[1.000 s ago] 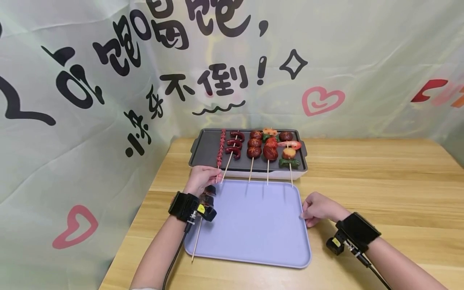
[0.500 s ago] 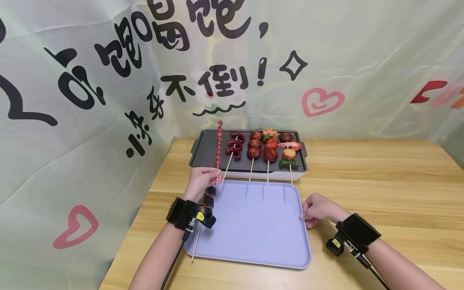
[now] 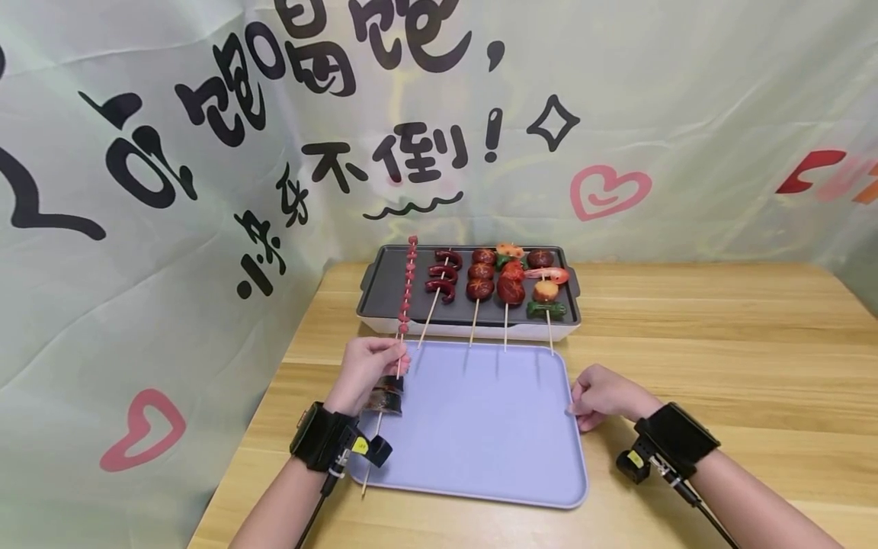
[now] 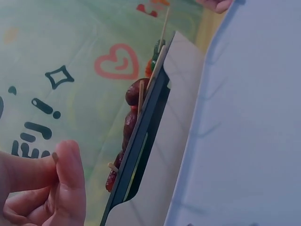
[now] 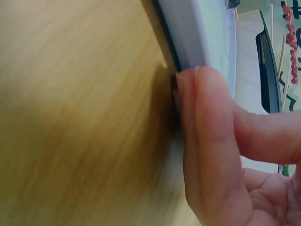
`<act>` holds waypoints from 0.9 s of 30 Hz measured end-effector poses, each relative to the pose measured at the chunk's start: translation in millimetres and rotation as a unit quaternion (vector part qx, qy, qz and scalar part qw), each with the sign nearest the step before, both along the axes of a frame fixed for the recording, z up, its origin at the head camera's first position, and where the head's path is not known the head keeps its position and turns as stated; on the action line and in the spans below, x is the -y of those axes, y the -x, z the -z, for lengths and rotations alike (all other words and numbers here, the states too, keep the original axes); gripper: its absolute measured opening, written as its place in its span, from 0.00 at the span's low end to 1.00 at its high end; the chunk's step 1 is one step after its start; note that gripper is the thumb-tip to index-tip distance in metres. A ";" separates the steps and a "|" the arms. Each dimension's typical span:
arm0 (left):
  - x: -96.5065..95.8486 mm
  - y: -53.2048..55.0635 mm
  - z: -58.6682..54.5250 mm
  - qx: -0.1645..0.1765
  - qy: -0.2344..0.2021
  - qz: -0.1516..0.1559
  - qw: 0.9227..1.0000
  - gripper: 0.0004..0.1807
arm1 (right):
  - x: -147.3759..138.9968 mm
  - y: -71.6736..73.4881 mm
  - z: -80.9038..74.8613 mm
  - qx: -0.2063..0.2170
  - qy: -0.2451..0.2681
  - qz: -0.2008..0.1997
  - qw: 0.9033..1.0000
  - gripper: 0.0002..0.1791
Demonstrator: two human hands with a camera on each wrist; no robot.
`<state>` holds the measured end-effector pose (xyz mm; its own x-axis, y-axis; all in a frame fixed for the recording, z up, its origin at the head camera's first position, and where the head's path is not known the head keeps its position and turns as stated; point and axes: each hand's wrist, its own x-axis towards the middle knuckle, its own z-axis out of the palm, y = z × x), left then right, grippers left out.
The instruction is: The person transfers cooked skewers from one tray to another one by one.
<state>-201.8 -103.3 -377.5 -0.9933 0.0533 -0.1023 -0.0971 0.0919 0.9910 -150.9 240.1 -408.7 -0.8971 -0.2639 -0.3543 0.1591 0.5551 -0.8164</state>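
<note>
In the head view my left hand (image 3: 363,370) pinches the bare stick end of a skewer of small red pieces (image 3: 408,286). That skewer slants up in front of the left part of the grill pan (image 3: 384,282). Below the hand, a skewer of dark chunks (image 3: 386,402) lies along the left side of the lilac tray (image 3: 487,427), partly hidden by hand and wrist. My right hand (image 3: 604,393) grips the tray's right rim, its fingertips at the edge in the right wrist view. The left wrist view shows the left thumb and forefinger (image 4: 70,165) pressed together on the stick.
On the pan lie a skewer of dark red curled pieces (image 3: 442,276), a skewer of scored brown balls (image 3: 482,274) and two mixed skewers, sticks overhanging the front. The wooden table (image 3: 720,343) extends right. A printed cloth (image 3: 686,99) hangs behind and at left.
My left hand has lifted the red-piece skewer off the pan, then drawn it toward me and slightly left, over the tray's upper left corner. The right hand stays at the tray rim.
</note>
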 end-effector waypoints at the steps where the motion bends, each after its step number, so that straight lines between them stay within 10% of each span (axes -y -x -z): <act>1: 1.8 -3.2 0.1 -0.004 -0.001 0.002 1.000 0.09 | 0.2 -0.1 -0.4 0.000 0.000 0.000 1.000 0.07; 27: 23.0 -84.3 1.0 -0.012 0.049 -0.008 0.999 0.07 | 0.1 0.4 0.3 0.003 0.002 -0.004 1.000 0.06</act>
<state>-117.4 -126.3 -378.4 -0.9962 0.0282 -0.0820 -0.0754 0.1864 0.9796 -151.3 240.0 -409.0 -0.8925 -0.2732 -0.3590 0.1593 0.5537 -0.8173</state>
